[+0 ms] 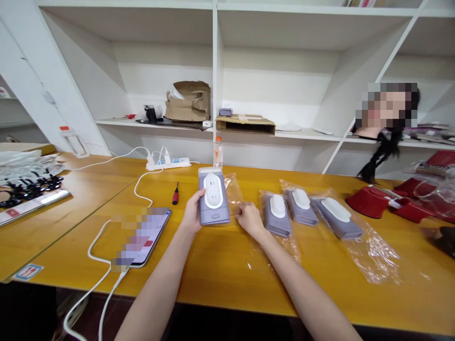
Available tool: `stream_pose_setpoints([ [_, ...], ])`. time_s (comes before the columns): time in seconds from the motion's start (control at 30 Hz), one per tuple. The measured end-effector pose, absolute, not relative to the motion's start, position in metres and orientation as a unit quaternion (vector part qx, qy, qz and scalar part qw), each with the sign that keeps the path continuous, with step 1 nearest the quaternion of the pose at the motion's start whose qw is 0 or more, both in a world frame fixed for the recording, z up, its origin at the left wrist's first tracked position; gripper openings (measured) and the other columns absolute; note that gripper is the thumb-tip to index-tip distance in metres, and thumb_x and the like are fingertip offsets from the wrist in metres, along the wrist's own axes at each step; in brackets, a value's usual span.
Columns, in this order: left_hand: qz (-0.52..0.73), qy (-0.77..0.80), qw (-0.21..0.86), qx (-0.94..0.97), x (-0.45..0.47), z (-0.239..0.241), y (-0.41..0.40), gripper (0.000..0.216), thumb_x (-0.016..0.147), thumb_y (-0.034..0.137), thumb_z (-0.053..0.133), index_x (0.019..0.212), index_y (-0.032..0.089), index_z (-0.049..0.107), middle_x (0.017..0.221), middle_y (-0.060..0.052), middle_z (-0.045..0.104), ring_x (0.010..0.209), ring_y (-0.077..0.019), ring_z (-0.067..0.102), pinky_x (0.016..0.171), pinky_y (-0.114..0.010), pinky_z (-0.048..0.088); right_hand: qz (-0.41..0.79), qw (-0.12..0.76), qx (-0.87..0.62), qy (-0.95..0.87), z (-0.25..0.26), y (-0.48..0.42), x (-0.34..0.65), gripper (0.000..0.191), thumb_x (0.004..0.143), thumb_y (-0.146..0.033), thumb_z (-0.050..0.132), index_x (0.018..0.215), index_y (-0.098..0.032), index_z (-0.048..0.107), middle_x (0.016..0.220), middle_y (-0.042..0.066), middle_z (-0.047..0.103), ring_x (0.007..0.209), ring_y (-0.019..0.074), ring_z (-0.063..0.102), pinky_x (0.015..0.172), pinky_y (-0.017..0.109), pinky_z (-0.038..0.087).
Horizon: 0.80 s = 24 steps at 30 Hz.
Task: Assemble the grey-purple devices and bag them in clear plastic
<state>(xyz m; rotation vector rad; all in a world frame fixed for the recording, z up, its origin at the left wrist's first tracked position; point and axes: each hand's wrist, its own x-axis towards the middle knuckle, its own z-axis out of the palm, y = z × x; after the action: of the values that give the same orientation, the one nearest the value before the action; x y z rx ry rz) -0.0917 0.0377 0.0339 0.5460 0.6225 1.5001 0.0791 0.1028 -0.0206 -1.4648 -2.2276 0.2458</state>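
My left hand (194, 211) is closed on the left side of a lavender-grey box-shaped device (214, 214) with a white oval panel and an oval button near its lower end. Beside it, a clear plastic bag (232, 189) reaches from behind the device down to my right hand (250, 219). The fingers of that hand are curled and pinch the bag's edge. To the right lie three similar devices: one (279, 222) close to my right wrist, another (302, 208) in the middle, and a third (341, 225) farthest right, each on or in clear plastic.
Left of my arms lie a phone (152, 239) with a white cable (90, 251) and a red-handled screwdriver (175, 195). A power strip (168, 164) and a bottle (218, 154) stand at the back. Red parts (369, 201) and a wigged mannequin head (387, 111) are at right.
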Motion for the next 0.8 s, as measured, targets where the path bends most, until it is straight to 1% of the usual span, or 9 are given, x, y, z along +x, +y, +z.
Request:
stream_pose_setpoints([
  [0.07, 0.601, 0.306, 0.687, 0.270, -0.100, 0.035, 0.034, 0.044, 0.073, 0.035, 0.052, 0.109, 0.010, 0.055, 0.081, -0.010, 0.070, 0.071, -0.0249, 0.066, 0.071, -0.038, 0.050, 0.093, 0.250, -0.544, -0.795, -0.021, 0.107, 0.080, 0.007, 0.069, -0.023, 0.060, 0.066, -0.017, 0.062, 0.069, 0.004, 0.064, 0.068, 0.0172, 0.056, 0.059, 0.024, 0.037],
  [0.17, 0.463, 0.366, 0.734, 0.335, -0.109, 0.034, 0.029, 0.040, 0.068, 0.032, 0.059, 0.101, 0.010, 0.058, 0.071, -0.007, 0.068, 0.061, -0.0212, 0.064, 0.060, -0.032, 0.049, 0.092, 0.297, -0.542, -0.781, -0.018, 0.112, 0.083, 0.021, 0.074, -0.028, 0.055, 0.056, -0.017, 0.057, 0.053, -0.001, 0.057, 0.052, 0.0122, 0.051, 0.049, 0.021, 0.032],
  [0.33, 0.350, 0.461, 0.678, 0.454, -0.107, 0.026, 0.029, 0.029, 0.060, 0.028, 0.066, 0.083, 0.012, 0.061, 0.066, -0.002, 0.066, 0.055, -0.0146, 0.058, 0.051, -0.023, 0.043, 0.040, 0.389, -0.516, -0.762, -0.009, 0.115, 0.095, 0.028, 0.081, -0.028, 0.046, 0.057, -0.017, 0.053, 0.054, -0.001, 0.055, 0.051, 0.0113, 0.048, 0.049, 0.021, 0.032],
  [0.43, 0.348, 0.492, 0.653, 0.458, -0.103, 0.023, 0.032, 0.031, 0.061, 0.032, 0.065, 0.085, 0.012, 0.061, 0.064, -0.002, 0.065, 0.055, -0.0143, 0.057, 0.051, -0.023, 0.042, -0.003, 0.427, -0.482, -0.765, -0.004, 0.112, 0.102, 0.026, 0.083, -0.030, 0.045, 0.061, -0.017, 0.052, 0.060, 0.001, 0.056, 0.057, 0.0123, 0.050, 0.055, 0.022, 0.036],
  [0.5, 0.356, 0.488, 0.647, 0.466, -0.102, 0.023, 0.033, 0.040, 0.063, 0.032, 0.064, 0.098, 0.012, 0.059, 0.072, -0.003, 0.066, 0.060, -0.0151, 0.058, 0.054, -0.024, 0.043, -0.033, 0.440, -0.449, -0.777, -0.001, 0.110, 0.104, 0.025, 0.086, -0.028, 0.043, 0.065, -0.017, 0.053, 0.065, 0.002, 0.057, 0.064, 0.0138, 0.052, 0.062, 0.024, 0.039],
  [0.57, 0.377, 0.471, 0.634, 0.484, -0.102, 0.024, 0.034, 0.057, 0.064, 0.028, 0.064, 0.118, 0.016, 0.051, 0.094, -0.006, 0.066, 0.073, -0.0171, 0.060, 0.062, -0.026, 0.045, -0.063, 0.441, -0.412, -0.795, 0.001, 0.106, 0.105, 0.025, 0.087, -0.026, 0.041, 0.068, -0.018, 0.054, 0.069, 0.004, 0.057, 0.070, 0.0154, 0.052, 0.067, 0.026, 0.039],
  [0.67, 0.407, 0.472, 0.603, 0.499, -0.102, 0.025, 0.036, 0.077, 0.062, 0.025, 0.066, 0.133, 0.025, 0.035, 0.127, -0.006, 0.050, 0.093, -0.0196, 0.057, 0.074, -0.026, 0.044, -0.098, 0.426, -0.357, -0.825, 0.004, 0.102, 0.104, 0.024, 0.088, -0.024, 0.041, 0.071, -0.018, 0.057, 0.075, 0.006, 0.058, 0.073, 0.0168, 0.051, 0.068, 0.028, 0.040],
  [0.73, 0.416, 0.475, 0.596, 0.496, -0.102, 0.024, 0.037, 0.072, 0.063, 0.026, 0.066, 0.130, 0.025, 0.038, 0.128, -0.005, 0.050, 0.093, -0.0194, 0.057, 0.073, -0.026, 0.044, -0.112, 0.417, -0.330, -0.839, 0.005, 0.098, 0.103, 0.022, 0.088, -0.022, 0.041, 0.076, -0.018, 0.058, 0.079, 0.007, 0.059, 0.075, 0.0170, 0.052, 0.068, 0.028, 0.040],
  [0.8, 0.432, 0.466, 0.604, 0.481, -0.100, 0.024, 0.039, 0.061, 0.065, 0.026, 0.064, 0.123, 0.021, 0.046, 0.115, -0.006, 0.058, 0.085, -0.0179, 0.058, 0.069, -0.025, 0.044, -0.128, 0.416, -0.310, -0.845, 0.007, 0.094, 0.100, 0.020, 0.087, -0.020, 0.042, 0.079, -0.018, 0.059, 0.080, 0.007, 0.059, 0.077, 0.0173, 0.052, 0.069, 0.028, 0.040],
])
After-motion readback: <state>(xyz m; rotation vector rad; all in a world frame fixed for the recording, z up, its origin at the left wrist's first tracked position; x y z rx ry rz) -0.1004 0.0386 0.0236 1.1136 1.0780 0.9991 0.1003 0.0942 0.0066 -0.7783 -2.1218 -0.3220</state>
